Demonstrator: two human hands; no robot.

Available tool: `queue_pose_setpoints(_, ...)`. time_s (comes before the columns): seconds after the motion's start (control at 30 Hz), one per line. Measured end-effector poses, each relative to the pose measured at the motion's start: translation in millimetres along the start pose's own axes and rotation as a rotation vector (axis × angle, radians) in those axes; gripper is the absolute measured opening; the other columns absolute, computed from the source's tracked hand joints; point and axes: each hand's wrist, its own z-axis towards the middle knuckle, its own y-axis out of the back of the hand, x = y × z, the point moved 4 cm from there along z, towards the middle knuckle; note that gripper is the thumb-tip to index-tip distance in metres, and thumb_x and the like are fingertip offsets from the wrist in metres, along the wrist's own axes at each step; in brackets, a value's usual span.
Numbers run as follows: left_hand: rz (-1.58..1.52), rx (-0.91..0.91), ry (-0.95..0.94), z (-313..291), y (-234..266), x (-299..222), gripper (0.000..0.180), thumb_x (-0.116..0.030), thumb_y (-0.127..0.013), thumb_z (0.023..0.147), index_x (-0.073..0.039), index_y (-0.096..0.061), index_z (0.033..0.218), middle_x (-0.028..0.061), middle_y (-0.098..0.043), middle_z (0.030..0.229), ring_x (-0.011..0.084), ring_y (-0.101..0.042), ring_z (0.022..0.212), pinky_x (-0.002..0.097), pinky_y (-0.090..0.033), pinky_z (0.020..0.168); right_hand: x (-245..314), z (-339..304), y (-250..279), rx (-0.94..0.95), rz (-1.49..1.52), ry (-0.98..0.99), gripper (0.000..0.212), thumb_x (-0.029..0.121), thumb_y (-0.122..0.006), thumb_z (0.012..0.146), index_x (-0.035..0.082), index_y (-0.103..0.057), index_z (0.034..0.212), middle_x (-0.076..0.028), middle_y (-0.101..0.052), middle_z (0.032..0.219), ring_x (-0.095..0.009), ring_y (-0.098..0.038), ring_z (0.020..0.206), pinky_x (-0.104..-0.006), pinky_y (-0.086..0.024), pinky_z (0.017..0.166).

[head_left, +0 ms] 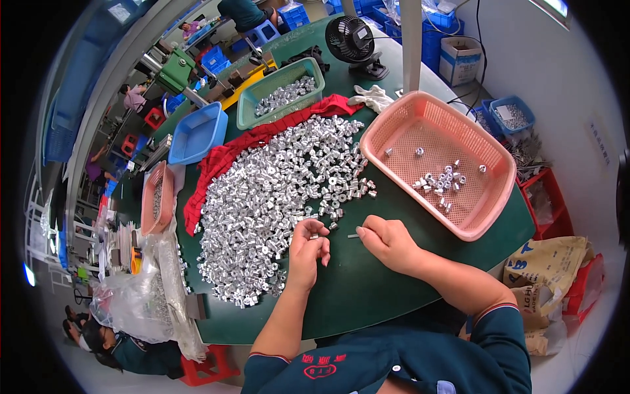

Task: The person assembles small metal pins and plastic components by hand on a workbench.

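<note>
Deep green across the surface (367, 289), and there's bright silver on the heaped metal pieces (262, 197)! Red with a darker check, that's the cloth (213, 164). Salmon pink on the big mesh basket (482, 226), paler green for the rectangular basket (247, 115), clear blue for the tray (197, 136). Black fan (348, 39), white glove (375, 98), and here's a dark teal shirt (426, 358) with red embroidery (319, 372) and red-and-white striping along the sleeve edge (497, 307)!

Red lettering and an outlined emblem stand on the dark shirt (426, 358), lower centre. Large blue letters mark the tan sack (550, 264), lower right; dark capitals, the brown bag (533, 307) beneath. Characters on the wall (558, 105), right, are illegible.
</note>
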Motion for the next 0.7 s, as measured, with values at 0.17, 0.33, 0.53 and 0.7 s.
queue_pose_setpoints(0.17,1.083,-0.112,-0.548,-4.8,-17.9,-18.0,0.024,-0.015,-0.065,0.082,-0.010,-0.060,0.105,0.0072,-0.051,0.080,0.0222,-0.055,0.067,0.0344,-0.046,0.059,-0.5,0.8,0.2,-0.016,0.015,0.006,0.026,0.022,-0.054,0.091,0.000,-0.051,0.075,-0.019,-0.054,0.058,-0.038,-0.056,0.056,-0.0431,-0.043,0.050)
queue_pose_setpoints(0.33,1.202,-0.049,-0.579,-7.1,-21.1,-14.1,0.022,-0.013,-0.068,0.079,-0.008,-0.060,0.100,0.0084,-0.056,0.081,0.0268,-0.058,0.073,0.0359,-0.047,0.062,-0.9,0.5,-1.5,0.008,-0.010,0.019,0.026,0.021,-0.054,0.091,0.000,-0.051,0.075,-0.020,-0.054,0.058,-0.039,-0.056,0.056,-0.0434,-0.044,0.050)
queue_pose_setpoints(0.53,1.234,0.099,-0.611,-13.5,-26.5,-9.5,0.019,-0.010,-0.062,0.084,-0.004,-0.058,0.102,0.0090,-0.059,0.085,0.0252,-0.060,0.074,0.0344,-0.048,0.064,-9.1,2.7,-3.4,-0.008,-0.172,-0.007,0.028,0.024,-0.055,0.090,0.001,-0.052,0.075,-0.021,-0.056,0.061,-0.040,-0.058,0.060,-0.0463,-0.045,0.053)
queue_pose_setpoints(0.7,0.699,0.214,-0.266,-19.6,-23.5,-9.9,0.018,-0.009,-0.054,0.092,0.000,-0.052,0.108,0.0126,-0.063,0.093,0.0210,-0.065,0.082,0.0296,-0.050,0.071,-9.0,0.2,-8.6,0.091,-0.155,-0.008,0.028,0.026,-0.054,0.090,0.001,-0.054,0.076,-0.020,-0.058,0.063,-0.041,-0.059,0.061,-0.0475,-0.046,0.055)
